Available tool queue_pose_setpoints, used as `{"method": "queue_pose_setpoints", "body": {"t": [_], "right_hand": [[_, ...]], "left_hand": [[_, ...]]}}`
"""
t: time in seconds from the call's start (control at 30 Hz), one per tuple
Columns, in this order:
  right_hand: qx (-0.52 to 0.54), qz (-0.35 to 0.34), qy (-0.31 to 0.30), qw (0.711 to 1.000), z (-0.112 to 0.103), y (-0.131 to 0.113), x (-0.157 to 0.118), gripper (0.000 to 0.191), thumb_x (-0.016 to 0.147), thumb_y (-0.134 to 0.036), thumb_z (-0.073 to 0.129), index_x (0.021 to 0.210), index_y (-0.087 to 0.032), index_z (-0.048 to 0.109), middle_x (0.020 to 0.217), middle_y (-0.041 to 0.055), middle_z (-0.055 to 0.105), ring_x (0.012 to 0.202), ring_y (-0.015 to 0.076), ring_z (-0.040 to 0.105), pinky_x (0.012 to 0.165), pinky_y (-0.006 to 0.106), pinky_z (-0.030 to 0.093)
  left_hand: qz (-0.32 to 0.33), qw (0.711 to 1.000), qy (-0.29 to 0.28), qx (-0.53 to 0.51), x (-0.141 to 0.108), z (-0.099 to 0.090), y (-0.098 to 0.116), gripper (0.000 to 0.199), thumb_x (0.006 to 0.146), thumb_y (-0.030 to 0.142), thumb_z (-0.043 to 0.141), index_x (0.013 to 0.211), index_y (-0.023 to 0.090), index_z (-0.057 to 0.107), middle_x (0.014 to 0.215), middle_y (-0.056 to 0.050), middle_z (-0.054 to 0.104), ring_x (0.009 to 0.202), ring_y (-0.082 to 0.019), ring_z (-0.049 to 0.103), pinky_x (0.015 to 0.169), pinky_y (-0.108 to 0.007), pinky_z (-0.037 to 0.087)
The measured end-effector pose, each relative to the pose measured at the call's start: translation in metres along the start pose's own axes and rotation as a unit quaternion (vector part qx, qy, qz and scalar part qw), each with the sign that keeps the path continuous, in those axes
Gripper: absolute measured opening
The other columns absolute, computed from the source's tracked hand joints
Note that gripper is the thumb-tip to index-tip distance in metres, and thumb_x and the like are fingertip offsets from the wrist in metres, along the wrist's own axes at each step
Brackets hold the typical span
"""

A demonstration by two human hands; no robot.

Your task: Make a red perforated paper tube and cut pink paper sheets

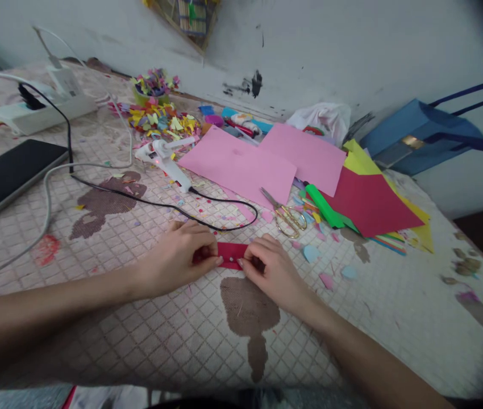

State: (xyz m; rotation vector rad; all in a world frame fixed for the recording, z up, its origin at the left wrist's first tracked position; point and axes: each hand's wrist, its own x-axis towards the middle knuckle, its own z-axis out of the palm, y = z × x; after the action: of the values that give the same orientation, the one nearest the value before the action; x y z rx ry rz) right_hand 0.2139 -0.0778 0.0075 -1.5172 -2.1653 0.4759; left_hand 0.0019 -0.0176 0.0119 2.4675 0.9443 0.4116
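A narrow red paper strip (232, 250) lies at the middle of the table, between both hands, with a small pale dot near its lower edge. My left hand (186, 253) pinches the strip's left end between thumb and fingers. At the right end, my right hand (267, 261) grips it the same way. Just beyond my right hand rest gold-handled scissors (287, 218). A white glue gun (169, 165) with a black cord stands past my left hand.
Pink sheets (241, 162), red paper (371, 201) and a green roll (323, 205) lie behind. At left are a black tablet-like device (15, 173), cables and a power strip (45, 111). Paper scraps (165, 122) lie near a filled pot (152, 94). A blue bag (416, 136) is at right.
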Motion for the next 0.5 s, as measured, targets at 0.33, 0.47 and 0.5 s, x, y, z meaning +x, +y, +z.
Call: {"method": "queue_pose_setpoints", "body": {"t": [0.33, 0.47, 0.5], "right_hand": [[0.027, -0.028, 0.054, 0.998, 0.007, 0.002, 0.010, 0.019, 0.086, -0.013, 0.057, 0.104, -0.018, 0.059, 0.101, 0.0082, 0.058, 0.100, 0.0246, 0.050, 0.090, 0.041, 0.043], [0.028, -0.021, 0.051, 0.998, 0.008, 0.001, 0.010, 0.013, 0.085, -0.012, 0.058, 0.095, -0.020, 0.061, 0.096, 0.0069, 0.057, 0.097, 0.0244, 0.051, 0.086, 0.040, 0.045], [0.031, -0.019, 0.052, 0.998, 0.008, 0.001, 0.011, 0.012, 0.085, -0.012, 0.058, 0.094, -0.020, 0.060, 0.095, 0.0067, 0.057, 0.097, 0.0243, 0.051, 0.086, 0.040, 0.045]], "left_hand": [[-0.003, 1.000, 0.009, 0.014, 0.002, 0.006, 0.002, 0.018, 0.083, 0.026, 0.057, 0.068, 0.018, 0.055, 0.070, 0.002, 0.059, 0.077, -0.019, 0.053, 0.074, -0.035, 0.032], [-0.004, 1.000, 0.013, 0.016, 0.002, 0.005, 0.003, 0.014, 0.084, 0.024, 0.056, 0.071, 0.018, 0.057, 0.073, 0.001, 0.059, 0.078, -0.020, 0.053, 0.074, -0.036, 0.033], [-0.006, 1.000, 0.016, 0.018, 0.001, 0.005, 0.003, 0.014, 0.084, 0.024, 0.056, 0.071, 0.018, 0.057, 0.075, 0.001, 0.059, 0.079, -0.020, 0.053, 0.074, -0.036, 0.033]]}}
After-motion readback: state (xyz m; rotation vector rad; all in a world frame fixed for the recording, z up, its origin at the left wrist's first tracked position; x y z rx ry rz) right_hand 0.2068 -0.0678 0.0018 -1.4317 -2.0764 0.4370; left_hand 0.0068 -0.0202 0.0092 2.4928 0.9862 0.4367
